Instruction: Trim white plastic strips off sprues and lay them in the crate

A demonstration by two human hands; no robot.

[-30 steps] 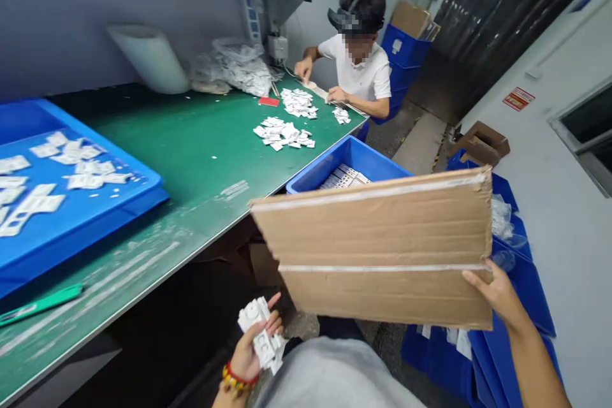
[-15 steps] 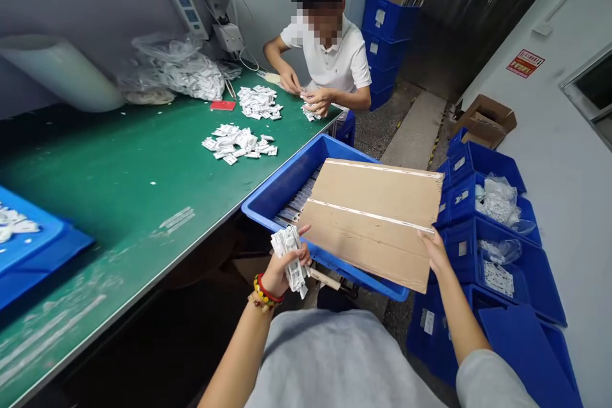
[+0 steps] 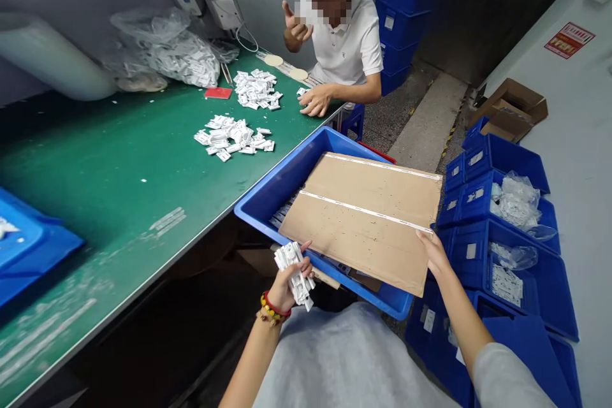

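My left hand (image 3: 289, 280) is closed around a bunch of small white plastic pieces (image 3: 295, 273), held just in front of a blue bin (image 3: 275, 182). With my right hand (image 3: 434, 252) I grip the right edge of a flat cardboard sheet (image 3: 363, 217), which bears two white tape strips. The sheet is tilted over the bin and covers most of its opening. Part of the bin's contents, thin pieces in rows (image 3: 283, 211), shows at the left; the rest is hidden under the cardboard.
A green table (image 3: 105, 159) on the left carries loose piles of white pieces (image 3: 234, 137), a filled plastic bag (image 3: 176, 54) and a blue tray (image 3: 36, 248). Across from me sits a co-worker (image 3: 347, 44). Stacked blue bins (image 3: 507, 217) stand to my right.
The cardboard sheet has shifted slightly left over the bin, covering more of the rows. The co-worker's one hand has risen, the other rests on the table. My view has shifted a little.
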